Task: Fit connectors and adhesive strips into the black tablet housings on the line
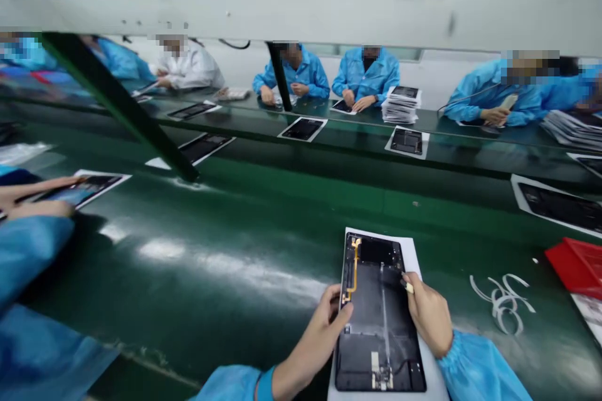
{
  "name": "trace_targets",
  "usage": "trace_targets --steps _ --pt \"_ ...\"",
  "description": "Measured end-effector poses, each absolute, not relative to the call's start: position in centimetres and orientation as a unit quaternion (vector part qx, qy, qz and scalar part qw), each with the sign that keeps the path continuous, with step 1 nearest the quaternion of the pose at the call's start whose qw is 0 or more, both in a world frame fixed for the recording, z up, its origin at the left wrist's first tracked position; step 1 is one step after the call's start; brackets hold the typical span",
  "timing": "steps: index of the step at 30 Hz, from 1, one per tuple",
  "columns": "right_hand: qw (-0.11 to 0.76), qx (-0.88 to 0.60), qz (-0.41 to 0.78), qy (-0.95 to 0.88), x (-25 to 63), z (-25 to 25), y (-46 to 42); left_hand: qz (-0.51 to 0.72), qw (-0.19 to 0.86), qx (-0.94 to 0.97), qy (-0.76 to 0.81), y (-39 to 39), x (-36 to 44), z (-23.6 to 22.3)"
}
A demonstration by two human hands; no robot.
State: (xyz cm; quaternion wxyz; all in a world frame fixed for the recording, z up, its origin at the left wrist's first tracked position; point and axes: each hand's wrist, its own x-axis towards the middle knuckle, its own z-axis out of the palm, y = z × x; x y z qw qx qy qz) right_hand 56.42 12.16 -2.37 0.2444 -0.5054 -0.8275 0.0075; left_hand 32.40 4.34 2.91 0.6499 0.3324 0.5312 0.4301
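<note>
A black tablet housing (367, 307) lies on a white sheet (414, 250) in front of me. An orange flex cable (353, 272) runs down its upper left side, and a pale strip crosses its middle lengthwise. My left hand (324, 326) grips the left edge, thumb on top, fingers partly hidden beneath. At the right edge, my right hand (427, 313) is closed in a pinch around a small cream-coloured piece with a dark end (407, 286); its kind is unclear.
Curled white strips (503, 304) and a red bin (576, 266) are to the right. More housings on sheets lie on the ledge (263, 131) beyond. A green post (122, 106) slants down at left, near a co-worker's blue sleeve (32, 250). A white beam (301, 15) spans overhead.
</note>
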Motion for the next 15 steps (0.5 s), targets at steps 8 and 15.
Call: trace_targets --steps 8,15 --pt "0.355 -0.549 0.067 -0.754 55.9 -2.9 13.7 0.502 0.445 0.448 0.592 17.9 26.5 -0.5" --pt "0.346 -0.554 0.034 -0.756 55.3 -2.6 14.2 0.49 0.366 0.434 0.662 35.0 25.7 1.5"
